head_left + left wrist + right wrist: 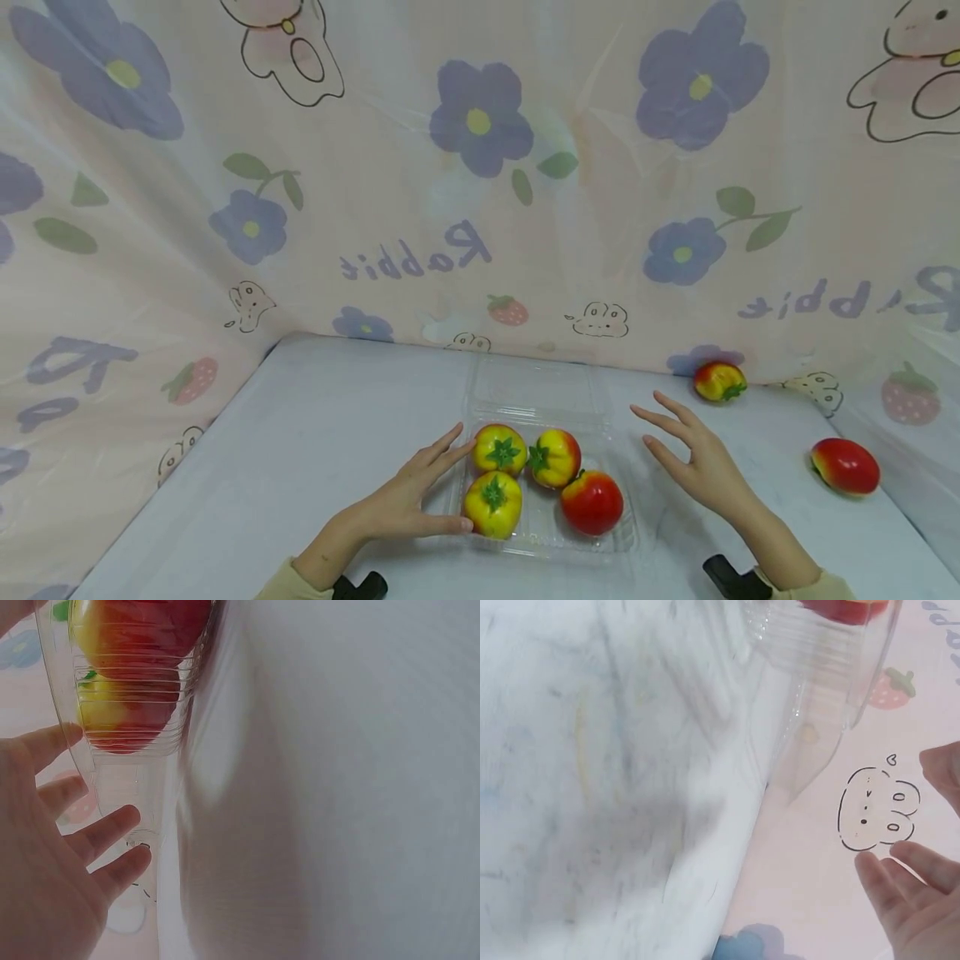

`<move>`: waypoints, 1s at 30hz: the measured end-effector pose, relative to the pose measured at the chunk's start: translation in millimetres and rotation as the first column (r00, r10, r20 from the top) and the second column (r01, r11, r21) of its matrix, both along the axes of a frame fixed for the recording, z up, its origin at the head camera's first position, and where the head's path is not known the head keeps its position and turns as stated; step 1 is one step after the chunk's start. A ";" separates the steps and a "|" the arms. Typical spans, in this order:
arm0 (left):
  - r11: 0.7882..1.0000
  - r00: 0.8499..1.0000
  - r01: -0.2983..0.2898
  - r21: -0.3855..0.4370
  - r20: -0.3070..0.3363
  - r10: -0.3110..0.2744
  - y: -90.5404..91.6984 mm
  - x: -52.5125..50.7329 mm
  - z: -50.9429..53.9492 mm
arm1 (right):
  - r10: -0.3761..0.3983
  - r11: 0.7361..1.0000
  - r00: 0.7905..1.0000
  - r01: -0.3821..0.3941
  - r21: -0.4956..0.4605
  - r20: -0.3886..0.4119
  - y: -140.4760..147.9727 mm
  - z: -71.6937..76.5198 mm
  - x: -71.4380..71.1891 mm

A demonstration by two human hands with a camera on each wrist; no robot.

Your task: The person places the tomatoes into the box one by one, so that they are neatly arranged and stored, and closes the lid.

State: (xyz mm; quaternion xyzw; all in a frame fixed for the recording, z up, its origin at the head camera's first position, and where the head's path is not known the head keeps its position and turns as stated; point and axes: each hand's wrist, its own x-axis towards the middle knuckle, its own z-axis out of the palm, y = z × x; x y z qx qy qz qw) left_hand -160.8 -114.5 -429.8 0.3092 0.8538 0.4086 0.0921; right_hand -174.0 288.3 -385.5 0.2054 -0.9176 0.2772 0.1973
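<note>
A clear plastic clamshell box (528, 546) lies on the table with its lid (536, 387) folded back, away from me. Several glossy fruits stand in it: yellow ones (492, 507) with green leafy crowns at the left, a yellow-red one (557, 458) and a red one (592, 503) at the right. My left hand (393, 504) spreads along the box's left side; in the left wrist view one fingertip (71, 733) touches its rim. To the right of the box, my right hand (705, 471) hovers with fingers loosely extended, holding nothing.
A yellow-red fruit (720, 382) sits at the table's back edge, against the flowered curtain (570, 242). Another red fruit (845, 467) lies near the right edge of the white table (322, 433). The curtain also borders the left side.
</note>
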 end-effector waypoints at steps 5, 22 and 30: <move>1.000 1.000 -0.001 0.001 0.001 0.001 0.0 0.0 0.0 | -0.021 1.000 1.000 0.021 -0.013 -0.016 5.7 -3.2 -5.7; 1.000 1.000 -0.003 -0.016 0.003 0.003 0.9 -0.6 -0.4 | -0.086 0.996 0.996 0.087 -0.028 0.032 25.2 -11.7 -21.2; 1.000 1.000 -0.003 -0.018 0.004 0.003 0.5 -0.8 0.1 | -0.107 0.992 0.994 0.105 -0.067 -0.028 35.9 -19.8 -34.4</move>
